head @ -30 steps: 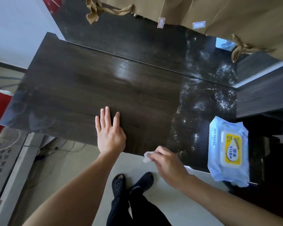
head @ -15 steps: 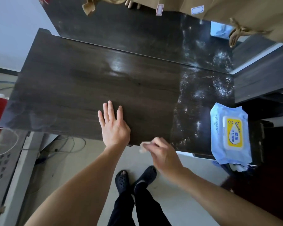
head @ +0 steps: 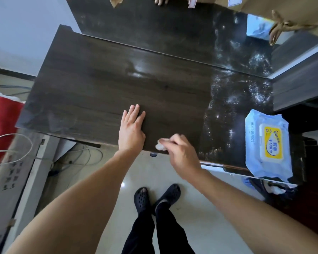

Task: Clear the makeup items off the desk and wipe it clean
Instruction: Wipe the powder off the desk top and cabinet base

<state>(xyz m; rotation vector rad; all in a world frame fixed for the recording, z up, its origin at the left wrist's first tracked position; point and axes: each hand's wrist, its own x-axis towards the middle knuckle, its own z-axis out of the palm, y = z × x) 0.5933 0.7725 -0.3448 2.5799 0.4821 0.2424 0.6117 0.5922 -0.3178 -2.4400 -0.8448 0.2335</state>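
Dark wood desk (head: 99,85) is showing no makeup items, so wiping is underway. Right hand (head: 184,153), fingers pinched shut on a crumpled white wipe (head: 161,145), is now rubbing on the desk's near edge, up from just off it a second ago. Left hand (head: 131,129) is bracing flat, fingers spread, holding nothing. Wipes pack (head: 268,143) is lying at the desk's right end beside speckled residue (head: 235,107), probably next.
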